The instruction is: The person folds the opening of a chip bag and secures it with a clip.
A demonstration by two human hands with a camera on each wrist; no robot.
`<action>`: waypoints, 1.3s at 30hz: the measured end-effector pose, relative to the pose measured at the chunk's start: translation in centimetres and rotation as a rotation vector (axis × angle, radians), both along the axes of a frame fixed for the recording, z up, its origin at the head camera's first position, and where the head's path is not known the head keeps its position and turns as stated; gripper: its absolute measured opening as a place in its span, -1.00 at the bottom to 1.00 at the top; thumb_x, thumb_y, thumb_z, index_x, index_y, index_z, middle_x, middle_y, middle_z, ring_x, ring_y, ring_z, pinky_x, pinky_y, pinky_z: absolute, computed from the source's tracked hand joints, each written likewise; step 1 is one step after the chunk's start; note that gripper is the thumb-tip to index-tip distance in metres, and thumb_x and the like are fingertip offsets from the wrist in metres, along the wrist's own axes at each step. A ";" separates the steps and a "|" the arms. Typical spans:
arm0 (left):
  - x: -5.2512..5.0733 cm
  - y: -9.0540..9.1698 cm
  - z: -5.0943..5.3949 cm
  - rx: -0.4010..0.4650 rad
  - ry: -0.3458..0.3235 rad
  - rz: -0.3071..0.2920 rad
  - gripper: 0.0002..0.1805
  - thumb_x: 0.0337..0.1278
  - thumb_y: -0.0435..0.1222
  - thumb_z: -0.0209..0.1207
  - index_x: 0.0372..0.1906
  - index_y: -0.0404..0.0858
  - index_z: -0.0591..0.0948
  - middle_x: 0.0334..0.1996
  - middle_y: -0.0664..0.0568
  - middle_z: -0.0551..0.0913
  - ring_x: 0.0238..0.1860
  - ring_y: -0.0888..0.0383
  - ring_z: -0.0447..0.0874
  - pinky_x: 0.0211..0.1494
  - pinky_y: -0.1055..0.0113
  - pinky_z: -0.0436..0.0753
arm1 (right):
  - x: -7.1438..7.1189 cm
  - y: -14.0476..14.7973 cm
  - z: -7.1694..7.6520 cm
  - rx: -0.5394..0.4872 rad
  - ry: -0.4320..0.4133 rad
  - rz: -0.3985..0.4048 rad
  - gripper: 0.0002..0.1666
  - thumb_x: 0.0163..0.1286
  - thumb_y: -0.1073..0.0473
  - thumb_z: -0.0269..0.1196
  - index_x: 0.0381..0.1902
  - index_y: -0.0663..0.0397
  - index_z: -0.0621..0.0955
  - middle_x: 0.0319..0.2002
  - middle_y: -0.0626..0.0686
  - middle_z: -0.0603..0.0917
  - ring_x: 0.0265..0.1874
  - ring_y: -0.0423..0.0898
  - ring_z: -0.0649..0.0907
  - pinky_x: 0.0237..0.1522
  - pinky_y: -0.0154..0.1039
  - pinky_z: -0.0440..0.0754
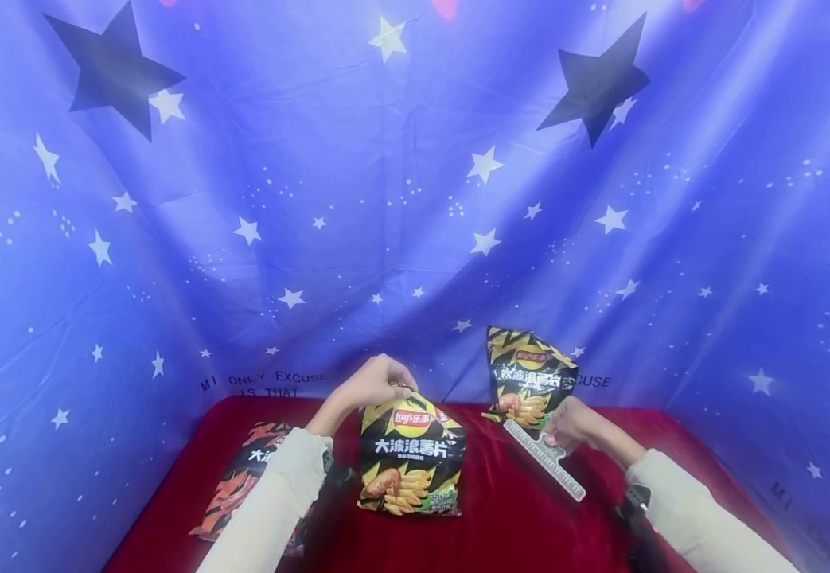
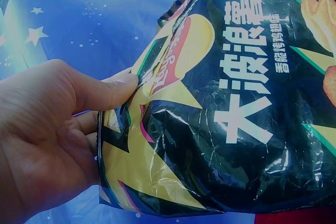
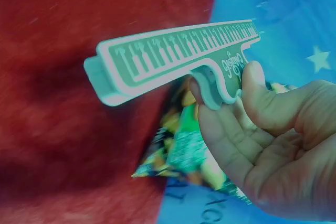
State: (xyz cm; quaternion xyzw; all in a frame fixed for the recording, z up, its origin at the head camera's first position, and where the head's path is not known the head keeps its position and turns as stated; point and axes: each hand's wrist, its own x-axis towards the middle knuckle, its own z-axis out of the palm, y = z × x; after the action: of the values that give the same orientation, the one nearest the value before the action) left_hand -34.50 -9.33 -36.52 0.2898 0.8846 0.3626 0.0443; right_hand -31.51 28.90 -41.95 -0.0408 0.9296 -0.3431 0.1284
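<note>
One middle bag (image 1: pixel 411 458) pinched, one clip (image 1: pixel 543 461) held but on no bag; both grips look done.
Left of the middle bag, a red bag (image 1: pixel 231 481) hides partly behind a sleeve (image 1: pixel 267 501). The left hand (image 1: pixel 379 382) pinches the middle bag's top; right of that bag, the right hand (image 1: pixel 572 424) pinches the clip.

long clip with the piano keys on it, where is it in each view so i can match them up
Head: clip in the lower part, right of centre, slanting down to the right, held by the right hand.
Left wrist: not in it.
Right wrist: clip across the upper middle, pinched by the right hand.
Shared landmark: starry blue backdrop, in all three.
</note>
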 end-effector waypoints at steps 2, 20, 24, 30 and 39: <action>0.0 0.0 0.0 -0.001 0.002 0.002 -0.89 0.19 -0.45 0.32 -0.25 -0.24 0.80 -0.33 0.00 0.82 -0.28 0.22 0.67 -0.11 0.34 0.66 | -0.2 -0.6 0.8 -0.119 0.000 -0.057 -0.85 0.05 0.62 0.28 -0.38 0.50 0.72 -0.53 0.23 0.77 -0.65 -0.15 0.68 -0.50 -0.16 0.77; 0.1 -0.1 0.5 0.006 0.011 -0.004 -0.89 0.19 -0.45 0.32 -0.23 -0.28 0.80 -0.30 -0.04 0.82 -0.26 0.18 0.70 -0.09 0.32 0.68 | -0.8 -7.7 5.2 -0.167 0.058 0.039 -0.80 0.06 0.57 0.37 -0.30 0.44 0.75 -0.42 0.29 0.79 -0.58 -0.19 0.65 -0.44 -0.27 0.73; 0.1 -0.1 0.3 0.001 0.019 -0.013 -0.89 0.20 -0.44 0.32 -0.22 -0.26 0.80 -0.30 -0.03 0.83 -0.24 0.19 0.69 -0.07 0.30 0.68 | -1.0 -8.7 5.3 -0.139 0.078 0.063 -0.84 0.07 0.55 0.39 -0.34 0.37 0.77 -0.46 0.24 0.79 -0.60 -0.20 0.63 -0.51 -0.35 0.64; 0.0 -0.1 0.1 -0.019 0.036 -0.005 -0.87 0.20 -0.41 0.34 -0.21 -0.19 0.82 -0.26 0.01 0.84 -0.19 0.19 0.70 0.00 0.26 0.67 | -1.1 -10.4 5.5 -0.138 0.096 0.042 -0.82 0.03 0.57 0.40 -0.35 0.36 0.77 -0.50 0.22 0.78 -0.62 -0.19 0.63 -0.55 -0.36 0.63; 0.1 -0.1 -0.1 0.026 0.019 0.032 -0.85 0.16 -0.42 0.37 -0.17 -0.22 0.82 -0.20 -0.04 0.84 -0.13 0.12 0.74 -0.04 0.31 0.70 | -1.1 -12.3 5.5 -0.164 0.081 0.046 -0.83 0.06 0.58 0.37 -0.35 0.37 0.77 -0.51 0.22 0.78 -0.62 -0.20 0.62 -0.60 -0.42 0.54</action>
State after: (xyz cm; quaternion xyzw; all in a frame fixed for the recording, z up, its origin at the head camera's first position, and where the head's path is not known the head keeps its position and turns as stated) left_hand -34.38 -9.44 -36.65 0.2794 0.8848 0.3719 0.0265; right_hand -32.65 16.58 -36.42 -0.0862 0.9017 -0.4129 0.0946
